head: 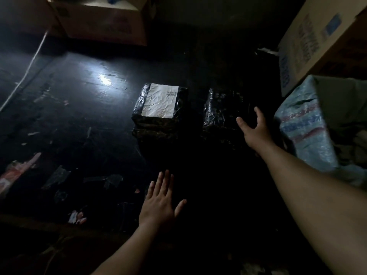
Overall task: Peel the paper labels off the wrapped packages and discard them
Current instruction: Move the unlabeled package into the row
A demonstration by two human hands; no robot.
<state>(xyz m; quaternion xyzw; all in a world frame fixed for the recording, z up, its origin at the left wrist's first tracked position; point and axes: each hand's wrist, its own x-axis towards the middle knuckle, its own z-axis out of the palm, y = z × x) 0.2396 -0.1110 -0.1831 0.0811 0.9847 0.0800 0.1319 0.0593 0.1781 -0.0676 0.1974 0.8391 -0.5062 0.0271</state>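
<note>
Two packages wrapped in shiny black plastic lie on a dark floor. The left package (158, 120) carries a crinkled white paper label (160, 100) on its top face. The right package (222, 110) shows no label on the side I see. My right hand (255, 129) reaches out with fingers spread at the right package's right edge, holding nothing; whether it touches the wrap is unclear. My left hand (159, 203) hovers low over the dark floor, fingers spread and empty, well in front of the left package.
A woven plastic sack (305, 132) stands open at the right, a printed cardboard box (309, 42) behind it. Another cardboard box (103, 18) sits at the back left. Scraps of tape and paper (77, 217) litter the floor at left. A white cable (29, 66) runs along the left.
</note>
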